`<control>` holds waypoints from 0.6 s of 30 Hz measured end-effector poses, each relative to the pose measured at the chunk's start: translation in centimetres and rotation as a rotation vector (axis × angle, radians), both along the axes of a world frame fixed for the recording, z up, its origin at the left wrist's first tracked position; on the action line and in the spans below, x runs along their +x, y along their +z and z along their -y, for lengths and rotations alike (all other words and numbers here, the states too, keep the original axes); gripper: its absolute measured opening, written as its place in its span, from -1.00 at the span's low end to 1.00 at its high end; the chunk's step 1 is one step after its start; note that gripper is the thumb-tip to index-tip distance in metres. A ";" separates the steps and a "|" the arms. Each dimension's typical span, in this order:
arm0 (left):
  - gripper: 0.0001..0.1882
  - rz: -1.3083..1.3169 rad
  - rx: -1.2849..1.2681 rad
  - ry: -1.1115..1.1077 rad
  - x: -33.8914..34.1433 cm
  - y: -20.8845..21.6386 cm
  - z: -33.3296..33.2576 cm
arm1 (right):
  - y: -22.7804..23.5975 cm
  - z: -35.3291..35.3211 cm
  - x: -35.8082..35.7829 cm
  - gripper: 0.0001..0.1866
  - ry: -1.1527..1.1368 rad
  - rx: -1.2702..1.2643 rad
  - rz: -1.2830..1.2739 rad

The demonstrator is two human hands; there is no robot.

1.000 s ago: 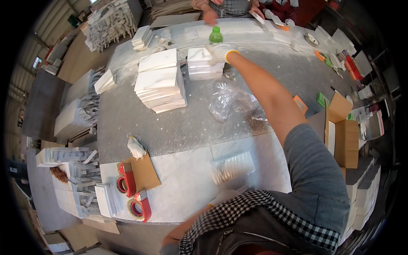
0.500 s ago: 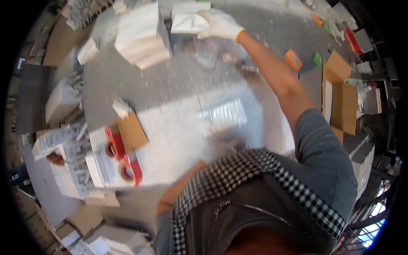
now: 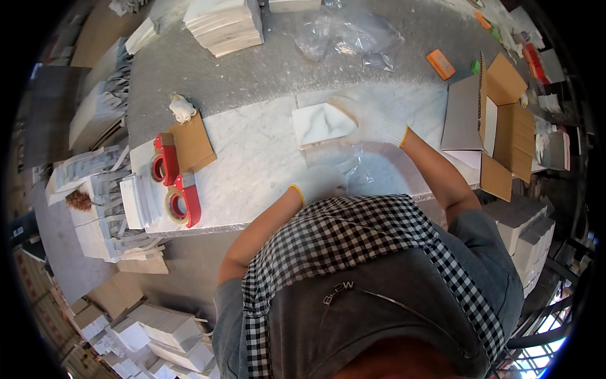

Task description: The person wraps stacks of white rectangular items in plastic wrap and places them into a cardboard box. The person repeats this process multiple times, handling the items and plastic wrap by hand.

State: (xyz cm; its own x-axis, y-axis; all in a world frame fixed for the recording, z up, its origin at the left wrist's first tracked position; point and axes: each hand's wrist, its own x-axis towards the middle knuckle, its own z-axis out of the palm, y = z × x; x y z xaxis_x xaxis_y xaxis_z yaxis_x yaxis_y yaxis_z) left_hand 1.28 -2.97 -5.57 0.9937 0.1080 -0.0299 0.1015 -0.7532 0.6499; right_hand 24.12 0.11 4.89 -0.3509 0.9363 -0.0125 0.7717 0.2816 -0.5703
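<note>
A white marble tile [image 3: 323,125] with grey veining lies at or just above the marble slab in front of me. My right hand [image 3: 375,120], in a white glove, grips the tile at its right end; motion blurs the fingers. Nearer to my body is my left hand [image 3: 320,182], also gloved and blurred, with its fingers toward a clear plastic bag [image 3: 363,169]. Whether those fingers pinch the plastic cannot be made out. The bag lies below the tile, between the two hands.
Two red tape dispensers [image 3: 183,201] and a cardboard piece [image 3: 193,142] lie at the left. Tile stacks [image 3: 224,28] and loose plastic bags [image 3: 353,35] are at the far side. An orange block [image 3: 440,64] and an open cardboard box [image 3: 505,126] stand at the right.
My right hand has come back from the far tile stack toward me, bringing a tile over the slab. My left hand has come into fuller view beside the plastic. The view has shifted.
</note>
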 end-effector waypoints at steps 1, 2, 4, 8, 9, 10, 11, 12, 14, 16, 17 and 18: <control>-0.63 0.101 0.017 0.020 0.0 -0.3 0.1 | 0.3 0.2 -0.2 -0.03 0.011 -0.010 0.022; -0.58 0.075 0.028 0.005 0.0 -0.5 0.2 | 0.5 0.2 -0.3 -0.03 0.025 -0.020 0.043; -0.50 0.043 0.042 -0.017 0.1 -0.8 0.2 | 0.0 0.5 -0.2 -0.03 0.036 0.021 0.025; -0.48 0.011 -0.017 0.014 0.1 0.4 0.2 | -0.3 0.9 0.2 -0.03 0.047 0.029 0.010; -0.48 -0.051 -0.086 0.057 -0.1 1.0 0.1 | -0.5 0.9 0.3 -0.03 0.052 0.049 0.015; -0.48 -0.091 -0.152 0.096 -0.1 1.3 0.3 | -0.5 1.0 0.2 -0.03 0.058 0.066 0.023; -0.47 -0.129 -0.216 0.139 -0.1 1.5 0.4 | -0.4 1.2 0.2 -0.04 0.064 0.084 0.031; -0.48 -0.147 -0.276 0.175 -0.1 1.4 0.6 | -0.1 1.3 0.4 -0.11 0.017 0.093 -0.018; -0.64 -0.102 -0.332 0.192 0.3 3.1 0.6 | 1.9 1.6 0.8 -0.25 -0.085 0.111 -0.115; -0.84 -0.024 -0.339 0.149 0.4 5.9 0.1 | 1.0 2.1 2.5 -0.26 -0.142 -0.008 -0.251; -0.87 -0.008 -0.350 0.126 0.3 7.3 -0.2 | 0.4 2.5 3.6 -0.27 -0.170 -0.065 -0.321; -0.86 -0.036 -0.376 0.097 0.4 7.9 -1.1 | -0.6 2.9 4.4 -0.27 -0.092 -0.025 -0.218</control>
